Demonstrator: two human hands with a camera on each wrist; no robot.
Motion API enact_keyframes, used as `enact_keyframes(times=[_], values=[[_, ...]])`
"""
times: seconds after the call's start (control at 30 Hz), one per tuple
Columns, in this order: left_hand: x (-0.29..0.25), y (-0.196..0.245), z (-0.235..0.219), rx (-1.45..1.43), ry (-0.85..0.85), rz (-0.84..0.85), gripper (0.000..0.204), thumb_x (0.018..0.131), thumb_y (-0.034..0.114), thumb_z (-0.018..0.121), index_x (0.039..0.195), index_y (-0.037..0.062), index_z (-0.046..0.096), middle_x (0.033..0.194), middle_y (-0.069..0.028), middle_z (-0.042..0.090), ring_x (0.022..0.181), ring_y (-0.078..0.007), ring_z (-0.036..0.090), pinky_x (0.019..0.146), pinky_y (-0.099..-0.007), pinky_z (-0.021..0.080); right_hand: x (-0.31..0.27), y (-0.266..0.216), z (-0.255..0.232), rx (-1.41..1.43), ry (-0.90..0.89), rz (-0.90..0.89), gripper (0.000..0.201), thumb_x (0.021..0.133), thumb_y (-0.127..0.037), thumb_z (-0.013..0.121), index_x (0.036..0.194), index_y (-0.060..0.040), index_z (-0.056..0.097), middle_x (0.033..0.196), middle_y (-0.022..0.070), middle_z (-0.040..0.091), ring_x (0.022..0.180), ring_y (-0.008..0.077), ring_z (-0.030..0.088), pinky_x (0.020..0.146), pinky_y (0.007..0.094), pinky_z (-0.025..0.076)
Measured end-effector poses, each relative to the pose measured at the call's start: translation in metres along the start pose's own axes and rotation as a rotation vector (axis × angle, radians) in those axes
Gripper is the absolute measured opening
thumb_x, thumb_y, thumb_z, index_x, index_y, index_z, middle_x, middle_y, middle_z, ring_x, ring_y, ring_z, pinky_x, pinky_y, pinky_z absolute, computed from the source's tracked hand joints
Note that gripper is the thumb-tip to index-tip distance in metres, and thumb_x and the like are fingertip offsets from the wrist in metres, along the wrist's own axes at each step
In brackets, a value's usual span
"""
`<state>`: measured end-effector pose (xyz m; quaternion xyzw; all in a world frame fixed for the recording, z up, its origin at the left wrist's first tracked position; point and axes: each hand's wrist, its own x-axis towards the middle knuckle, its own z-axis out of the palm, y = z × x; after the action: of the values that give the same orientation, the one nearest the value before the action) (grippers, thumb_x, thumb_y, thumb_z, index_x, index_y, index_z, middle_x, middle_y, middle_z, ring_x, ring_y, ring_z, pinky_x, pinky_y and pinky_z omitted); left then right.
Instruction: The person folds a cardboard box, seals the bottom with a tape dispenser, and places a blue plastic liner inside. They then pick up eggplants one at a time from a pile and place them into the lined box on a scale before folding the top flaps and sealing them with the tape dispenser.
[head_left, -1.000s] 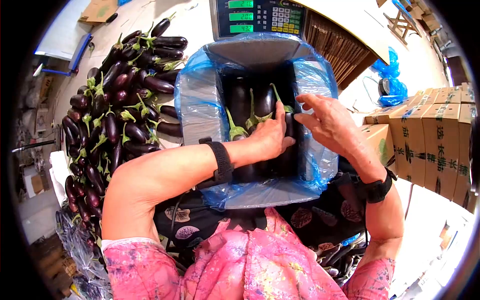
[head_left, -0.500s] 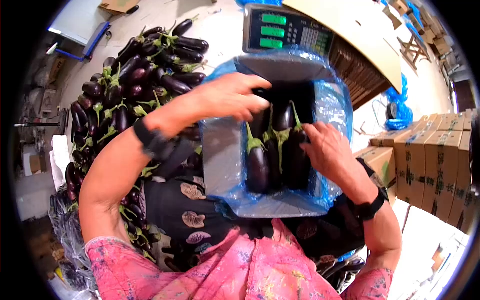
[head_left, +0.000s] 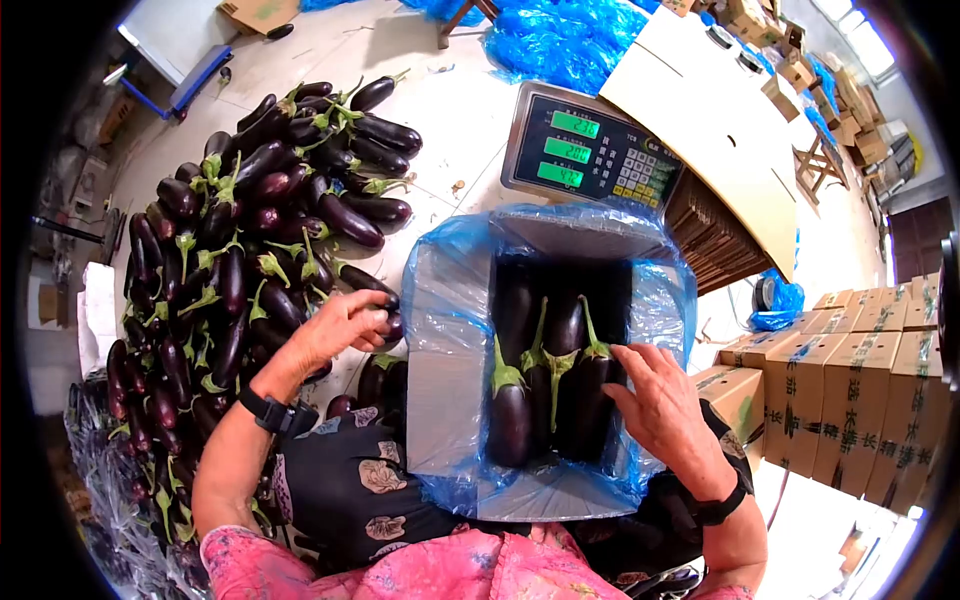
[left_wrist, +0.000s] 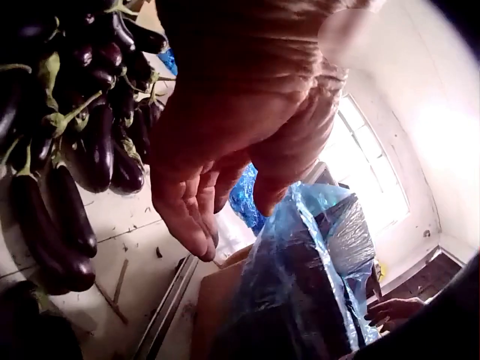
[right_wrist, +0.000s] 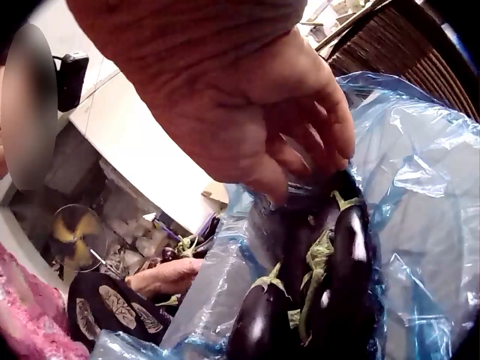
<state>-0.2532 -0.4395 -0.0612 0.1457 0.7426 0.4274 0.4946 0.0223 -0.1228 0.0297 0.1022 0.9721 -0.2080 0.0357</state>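
Observation:
A box lined with blue plastic stands before the person, with several dark eggplants lying in it, green stems toward the far side. The right hand is over the box's right side, fingers bent loosely beside the rightmost eggplant; in the right wrist view this hand hangs above the eggplants. Left of the box, the left hand hovers by the edge of a large eggplant pile. The left wrist view shows that hand with relaxed fingers and nothing in them.
A scale with green displays stands beyond the box. Stacked cardboard sheets are behind it at the right, and printed cartons stand at the far right. Blue plastic lies on the floor at the back.
The left hand has moved out of the box, left to the pile's edge. The right hand stays by the box's right side. The view has shifted, and the scale's digits differ from a second ago.

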Motion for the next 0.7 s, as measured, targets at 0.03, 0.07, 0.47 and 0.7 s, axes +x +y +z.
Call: enact_keyframes(times=[0.03, 0.07, 0.47, 0.7], values=[[0.004, -0.006, 0.002, 0.007, -0.002, -0.004, 0.055, 0.098, 0.032, 0.057, 0.139, -0.0037, 0.049, 0.108, -0.0158, 0.069, 0.089, -0.0185, 0.068, 0.080, -0.0315, 0.057, 0.001, 0.003, 0.001, -0.005, 0.003, 0.007, 0.043, 0.083, -0.012, 0.072, 0.122, -0.0014, 0.058, 0.105, 0.0161, 0.061, 0.096, 0.0374, 0.058, 0.080, 0.0450, 0.050], [0.008, -0.016, 0.003, -0.004, 0.007, -0.008, 0.055, 0.098, 0.032, 0.057, 0.139, -0.0039, 0.049, 0.108, -0.0156, 0.069, 0.089, -0.0185, 0.068, 0.079, -0.0314, 0.057, 0.001, 0.006, 0.001, -0.009, 0.007, 0.013, 0.043, 0.083, -0.012, 0.072, 0.123, -0.0013, 0.058, 0.106, 0.0161, 0.061, 0.096, 0.0375, 0.058, 0.080, 0.0451, 0.050], [0.002, -0.155, 0.014, 0.079, 0.120, -0.217, 0.046, 0.090, 0.017, 0.066, 0.131, 0.0001, 0.057, 0.084, -0.0088, 0.069, 0.071, -0.0133, 0.067, 0.063, -0.0277, 0.054, 0.004, 0.001, 0.004, 0.012, -0.087, 0.055, 0.042, 0.084, -0.012, 0.071, 0.122, -0.0004, 0.059, 0.112, 0.0184, 0.061, 0.101, 0.0384, 0.058, 0.086, 0.0453, 0.049], [-0.018, -0.206, 0.022, 0.458, 0.298, -0.018, 0.041, 0.081, 0.015, 0.066, 0.118, -0.0010, 0.062, 0.091, -0.0209, 0.069, 0.090, -0.0388, 0.067, 0.079, -0.0446, 0.053, 0.009, -0.014, 0.010, 0.017, -0.141, 0.057, 0.040, 0.086, -0.007, 0.068, 0.123, 0.0026, 0.058, 0.113, 0.0210, 0.061, 0.103, 0.0404, 0.058, 0.088, 0.0447, 0.047]])
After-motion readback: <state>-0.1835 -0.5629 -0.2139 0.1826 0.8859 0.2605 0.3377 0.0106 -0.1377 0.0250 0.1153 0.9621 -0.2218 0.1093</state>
